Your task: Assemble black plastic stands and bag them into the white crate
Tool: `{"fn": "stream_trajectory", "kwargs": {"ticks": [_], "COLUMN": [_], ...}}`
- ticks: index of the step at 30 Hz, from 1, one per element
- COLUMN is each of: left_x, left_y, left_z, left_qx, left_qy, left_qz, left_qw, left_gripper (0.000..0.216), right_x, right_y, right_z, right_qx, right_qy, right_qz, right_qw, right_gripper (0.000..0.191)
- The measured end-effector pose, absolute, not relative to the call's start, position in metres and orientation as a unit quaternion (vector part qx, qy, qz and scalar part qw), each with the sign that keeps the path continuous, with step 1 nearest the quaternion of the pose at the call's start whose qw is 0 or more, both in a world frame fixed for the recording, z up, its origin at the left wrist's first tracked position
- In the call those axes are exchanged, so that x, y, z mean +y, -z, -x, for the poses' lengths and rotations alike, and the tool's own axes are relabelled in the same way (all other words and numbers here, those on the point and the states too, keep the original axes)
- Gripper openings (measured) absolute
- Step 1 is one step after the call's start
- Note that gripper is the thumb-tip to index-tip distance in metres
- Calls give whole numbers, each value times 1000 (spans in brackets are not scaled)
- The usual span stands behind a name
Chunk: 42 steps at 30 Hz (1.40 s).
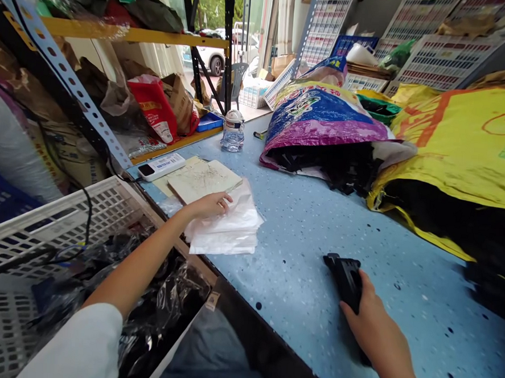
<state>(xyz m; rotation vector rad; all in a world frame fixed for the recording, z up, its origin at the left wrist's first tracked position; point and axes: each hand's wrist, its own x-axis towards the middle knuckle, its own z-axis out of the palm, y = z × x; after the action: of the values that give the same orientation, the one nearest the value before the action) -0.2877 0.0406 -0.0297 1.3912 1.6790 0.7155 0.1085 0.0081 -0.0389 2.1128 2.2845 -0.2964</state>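
Note:
My left hand [211, 205] reaches over a stack of thin white plastic bags [228, 239]. Its fingers are loosely bent and slightly apart, touching the top of the stack near a worn, marked board [205, 180]. In my right hand [370, 319] are black plastic pieces [345, 277] that look like stacked clips, held just over the blue speckled table [289, 282]. The palm hides part of them, and their exact kind cannot be made out. To the right, an open yellow sack [460, 150] spills black pieces, and a blue and purple sack [325, 119] also shows black contents.
A clear plastic jug [233, 132] and a white device with a cable [162, 166] stand at the table's far left. Below the left edge is a white crate [62, 217] with black plastic bags. Metal shelving [137, 33] rises behind it; more crates [448, 61] are stacked at the back.

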Motion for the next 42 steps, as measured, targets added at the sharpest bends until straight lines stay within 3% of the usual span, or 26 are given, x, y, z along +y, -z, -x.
{"fn": "stream_trajectory", "kwargs": {"ticks": [16,25,28,33,42], "left_x": [39,41,42,40,28], "left_y": [32,30,30,33,28], "left_z": [285,277,277,281,278], "left_qx": [695,727,720,697,689], "left_qy": [-307,-340,-353,-353,-231], "left_qz": [-548,-551,-551,-555,-637], "left_qw": [350,231,232,284,256], "left_gripper": [11,27,36,33,28], "right_x": [6,7,7,7,7], "right_y": [36,36,37,39,36], "right_z": [-105,-106,-106,-107,-107], "right_qx": [713,709,712,719,714], "right_qy": [95,109,103,92,100], "right_qz": [-694,-696,-694,-689,-693], "right_qw": [15,16,10,-5,-2], "right_gripper": [56,56,55,56,55]}}
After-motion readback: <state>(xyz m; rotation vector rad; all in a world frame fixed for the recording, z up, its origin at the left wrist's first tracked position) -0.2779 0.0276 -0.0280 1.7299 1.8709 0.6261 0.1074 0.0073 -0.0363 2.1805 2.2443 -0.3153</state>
